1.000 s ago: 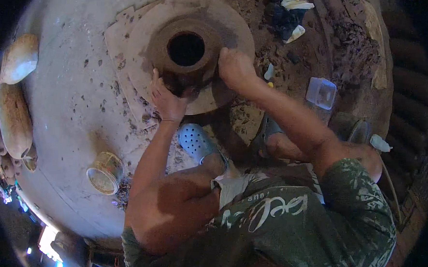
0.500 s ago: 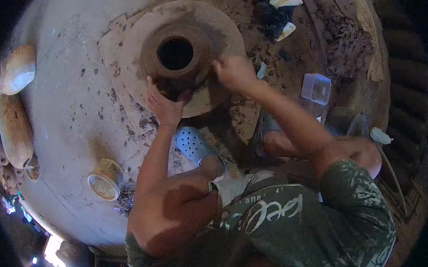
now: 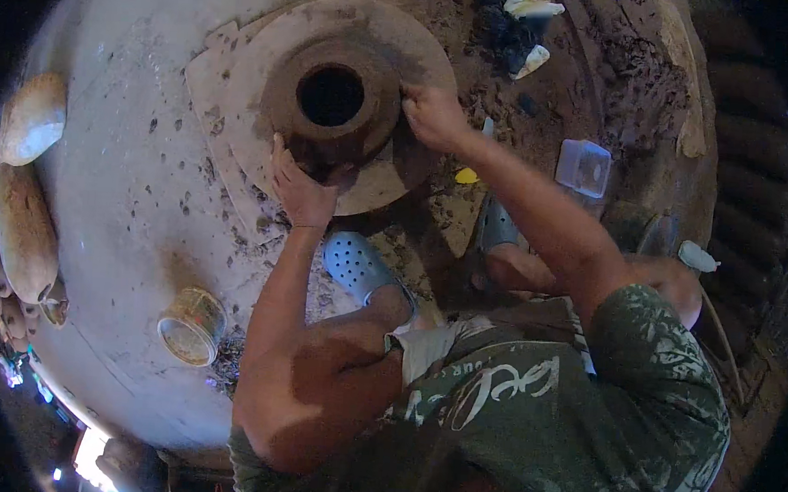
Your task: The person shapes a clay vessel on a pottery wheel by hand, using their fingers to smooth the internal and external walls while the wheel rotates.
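Note:
A brown clay pot (image 3: 295, 98) with a round, dark opening stands on a broad round disc (image 3: 256, 69), atop flat boards. My left hand (image 3: 299, 188) rests against the pot's lower near-left side, its fingers spread and thumb apart. At the pot's right, my right hand (image 3: 432, 114) is closed, knuckles bent, with its fingertips at the wall; whatever it may hold is hidden.
A dirty bucket (image 3: 189, 329) stands lower left; long tan gourd-like objects (image 3: 25, 236) lie along the left edge. Right are a clear plastic tub (image 3: 583, 167), dark and white scraps (image 3: 494, 33), and a yellow piece (image 3: 467, 176). My blue clogs (image 3: 357, 262) are below the disc.
My right hand dipped slightly downward along the pot's right side, then rose again. My left hand stays against the pot. The whole view shifted slightly with the head.

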A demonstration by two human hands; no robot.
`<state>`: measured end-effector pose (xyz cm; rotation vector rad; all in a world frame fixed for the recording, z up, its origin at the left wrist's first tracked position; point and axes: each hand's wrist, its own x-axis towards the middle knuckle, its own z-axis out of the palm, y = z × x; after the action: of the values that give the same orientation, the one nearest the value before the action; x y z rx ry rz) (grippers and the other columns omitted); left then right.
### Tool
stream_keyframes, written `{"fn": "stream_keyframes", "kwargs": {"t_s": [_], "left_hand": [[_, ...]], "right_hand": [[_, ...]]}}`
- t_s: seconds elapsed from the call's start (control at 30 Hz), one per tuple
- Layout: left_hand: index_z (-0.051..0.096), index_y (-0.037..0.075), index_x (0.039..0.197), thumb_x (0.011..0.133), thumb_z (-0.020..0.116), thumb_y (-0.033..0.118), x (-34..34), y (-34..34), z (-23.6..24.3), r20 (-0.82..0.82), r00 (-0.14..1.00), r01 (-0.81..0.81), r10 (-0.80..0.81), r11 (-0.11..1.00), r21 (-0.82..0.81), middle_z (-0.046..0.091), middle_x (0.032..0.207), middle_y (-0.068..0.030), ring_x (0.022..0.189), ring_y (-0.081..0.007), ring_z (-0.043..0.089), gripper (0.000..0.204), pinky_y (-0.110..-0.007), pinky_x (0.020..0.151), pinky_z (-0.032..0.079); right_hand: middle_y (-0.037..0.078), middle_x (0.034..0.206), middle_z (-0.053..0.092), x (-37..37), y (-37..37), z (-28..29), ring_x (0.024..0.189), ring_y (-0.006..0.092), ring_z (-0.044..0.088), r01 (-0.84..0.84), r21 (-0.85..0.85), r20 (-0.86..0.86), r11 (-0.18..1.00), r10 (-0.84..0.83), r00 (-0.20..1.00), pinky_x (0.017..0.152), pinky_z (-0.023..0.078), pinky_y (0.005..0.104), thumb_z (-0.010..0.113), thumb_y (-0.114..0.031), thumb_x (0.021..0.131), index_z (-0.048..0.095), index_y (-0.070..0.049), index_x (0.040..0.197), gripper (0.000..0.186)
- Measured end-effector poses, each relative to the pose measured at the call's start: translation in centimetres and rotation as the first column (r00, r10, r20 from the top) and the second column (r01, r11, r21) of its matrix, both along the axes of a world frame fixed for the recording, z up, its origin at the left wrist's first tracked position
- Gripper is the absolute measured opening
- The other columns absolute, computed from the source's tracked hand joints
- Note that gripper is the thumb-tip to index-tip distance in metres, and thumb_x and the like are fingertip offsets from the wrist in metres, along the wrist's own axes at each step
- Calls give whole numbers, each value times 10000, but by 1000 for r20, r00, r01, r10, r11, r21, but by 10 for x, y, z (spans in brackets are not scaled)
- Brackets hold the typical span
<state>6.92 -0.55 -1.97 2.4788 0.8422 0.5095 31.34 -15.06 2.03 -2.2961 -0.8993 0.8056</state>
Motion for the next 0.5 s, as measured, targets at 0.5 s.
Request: {"fn": "stream_keyframes", "kwargs": {"t_s": [0.5], "left_hand": [[323, -75, 1482, 848, 813, 448, -1, 3, -4, 51, 999, 1, 0, 1000, -22, 349, 1605, -246, 1448, -447, 349, 957, -520, 1195, 285]], "right_hand": [[271, 934, 712, -169, -7, 20, 864, 492, 681, -288, 37, -106, 957, 290, 951, 812, 545, 551, 584, -265, 986, 669, 6, 1242, 382]]}}
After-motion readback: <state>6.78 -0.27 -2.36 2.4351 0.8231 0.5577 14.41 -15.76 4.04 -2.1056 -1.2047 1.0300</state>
